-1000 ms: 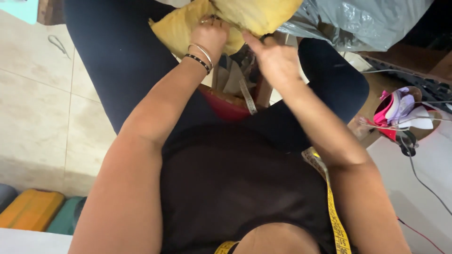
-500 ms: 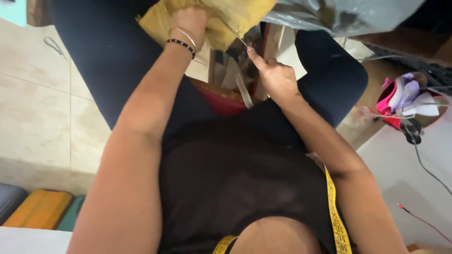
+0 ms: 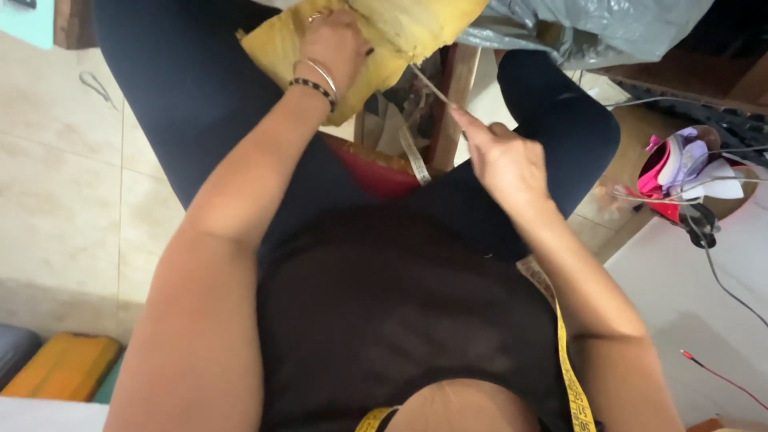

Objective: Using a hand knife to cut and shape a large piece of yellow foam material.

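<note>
Pale tiled floor (image 3: 64, 208) below, my left hand (image 3: 336, 44) gripping one yellow cloth bundle (image 3: 384, 40), my right hand (image 3: 500, 156) pinching one thin strip (image 3: 430, 84) from it

The left hand (image 3: 334, 46) presses on a yellow cloth bundle (image 3: 384, 36) over the lap. The right hand (image 3: 504, 160) pinches a thin strip (image 3: 430, 86) running from it. A yellow tape measure (image 3: 570, 376) hangs round the neck.

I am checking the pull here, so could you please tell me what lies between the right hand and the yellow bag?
In the head view, a thin pale strip runs from the right hand up to the yellow bag, which the left hand holds.
</note>
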